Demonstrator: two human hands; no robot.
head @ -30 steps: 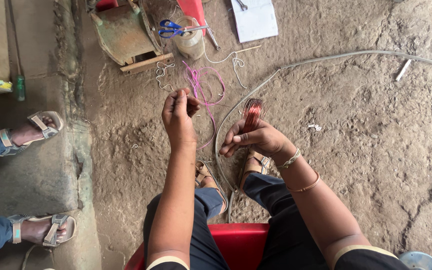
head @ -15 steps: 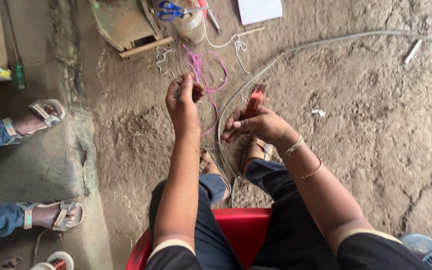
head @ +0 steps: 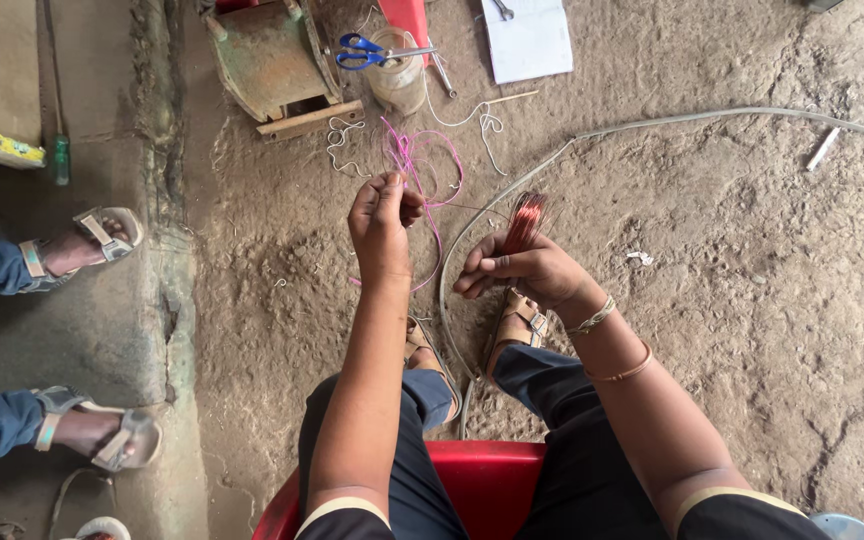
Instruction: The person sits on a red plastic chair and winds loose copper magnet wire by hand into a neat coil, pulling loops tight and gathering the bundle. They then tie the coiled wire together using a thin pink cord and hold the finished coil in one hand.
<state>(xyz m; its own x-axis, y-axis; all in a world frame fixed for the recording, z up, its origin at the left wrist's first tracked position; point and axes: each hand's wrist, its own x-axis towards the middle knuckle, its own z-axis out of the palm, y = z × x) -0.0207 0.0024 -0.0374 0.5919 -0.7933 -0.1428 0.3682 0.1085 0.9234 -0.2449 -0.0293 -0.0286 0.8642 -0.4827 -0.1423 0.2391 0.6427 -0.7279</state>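
Copper-coloured wire bundle [head: 525, 222] stands upright in the right hand [head: 527, 272], fingers wrapped round its lower end, above the dirt floor [head: 732, 300] and just in front of the person's knees. Left hand [head: 382, 215] is raised beside it, fingers pressed together at the tips in a pinch on a thin strand [head: 472, 209] that runs across to the bundle. Judgement: the strand should be kept taut and drawn out singly, with the bundle gripped firmly near its base so that neighbouring turns do not spill or kink. Count: one wire bundle, one loose pink cord [head: 422, 165] on the floor beyond the hands, one pair of blue-handled scissors [head: 372, 52] resting on one clear jar [head: 399, 75], one white sheet [head: 527, 38], one grey cable [head: 652, 122], two sandalled feet of another person [head: 102, 235] at the left.
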